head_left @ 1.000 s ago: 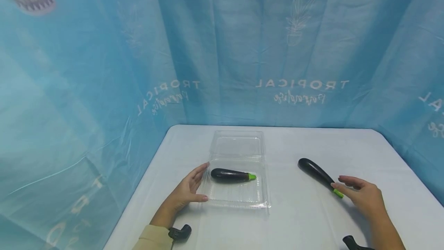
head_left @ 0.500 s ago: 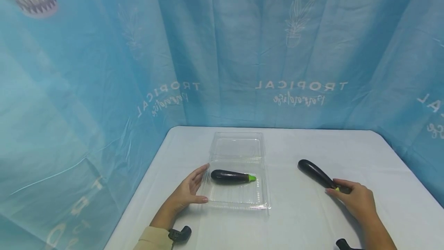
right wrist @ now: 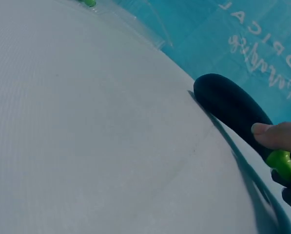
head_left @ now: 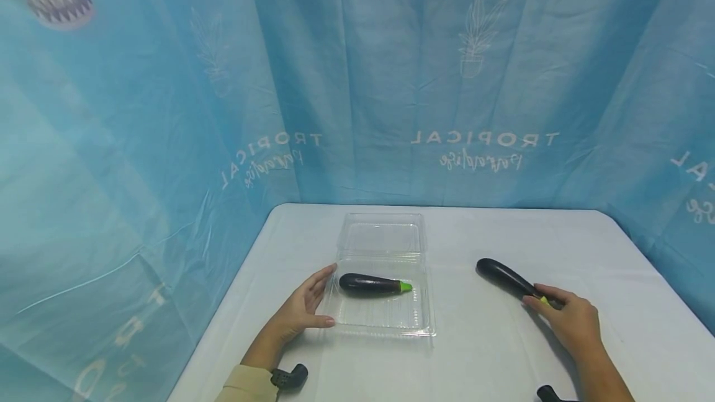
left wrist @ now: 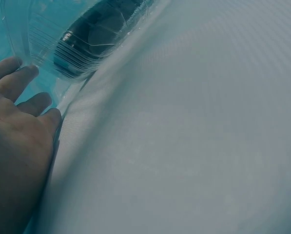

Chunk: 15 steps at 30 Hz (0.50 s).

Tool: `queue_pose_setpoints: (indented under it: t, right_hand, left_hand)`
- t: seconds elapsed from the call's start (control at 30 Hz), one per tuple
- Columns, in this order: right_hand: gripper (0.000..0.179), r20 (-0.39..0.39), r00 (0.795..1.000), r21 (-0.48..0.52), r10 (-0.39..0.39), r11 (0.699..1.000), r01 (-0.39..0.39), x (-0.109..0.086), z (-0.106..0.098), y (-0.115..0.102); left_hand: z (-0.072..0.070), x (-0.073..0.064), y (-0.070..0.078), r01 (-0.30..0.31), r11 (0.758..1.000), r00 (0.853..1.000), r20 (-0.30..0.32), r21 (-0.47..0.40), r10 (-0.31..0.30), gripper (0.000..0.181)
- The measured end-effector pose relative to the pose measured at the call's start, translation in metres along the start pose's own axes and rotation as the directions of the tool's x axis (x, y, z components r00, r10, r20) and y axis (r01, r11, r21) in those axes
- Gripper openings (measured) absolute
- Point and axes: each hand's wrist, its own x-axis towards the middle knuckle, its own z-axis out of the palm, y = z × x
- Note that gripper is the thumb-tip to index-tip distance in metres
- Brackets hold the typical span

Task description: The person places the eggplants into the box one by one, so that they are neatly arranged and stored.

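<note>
A clear plastic clamshell box lies with its lid folded back on the table. Inside its base is a dark eggplant with a green stem end pointing right. At the box's left edge rests my left hand, thumb and fingers spread along the rim. In the left wrist view those fingers are loosely bent beside the clear plastic wall. Over on the right, my right hand pinches a second eggplant near its green stem end. Its rounded end points up and left, and a shadow lies beneath it.
The table has a white cover. Behind it and at the sides hangs a blue curtain with mirrored lettering. A dark wrist device is on the left wrist, and another one shows at the bottom right.
My right hand has moved left and closed its thumb and fingers on the eggplant's stem end; that eggplant has shifted slightly left. The left hand, box and other eggplant stay put.
</note>
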Motion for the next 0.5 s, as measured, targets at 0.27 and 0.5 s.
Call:
queue_pose_setpoints:
  t: [0.27,0.5]
  right_hand:
    - [0.070,-0.031,0.998,0.130,0.045,0.991,-0.041,0.000,-0.002,-0.005]
    - [0.069,-0.047,0.996,0.237,0.071,0.970,-0.058,-0.002,0.000,-0.020]
  left_hand:
    - [-0.001,0.000,-0.001,-0.009,1.000,1.000,0.010,-0.006,0.009,0.116]
    - [-0.001,0.000,-0.001,-0.005,1.000,1.000,0.010,0.004,0.005,0.116]
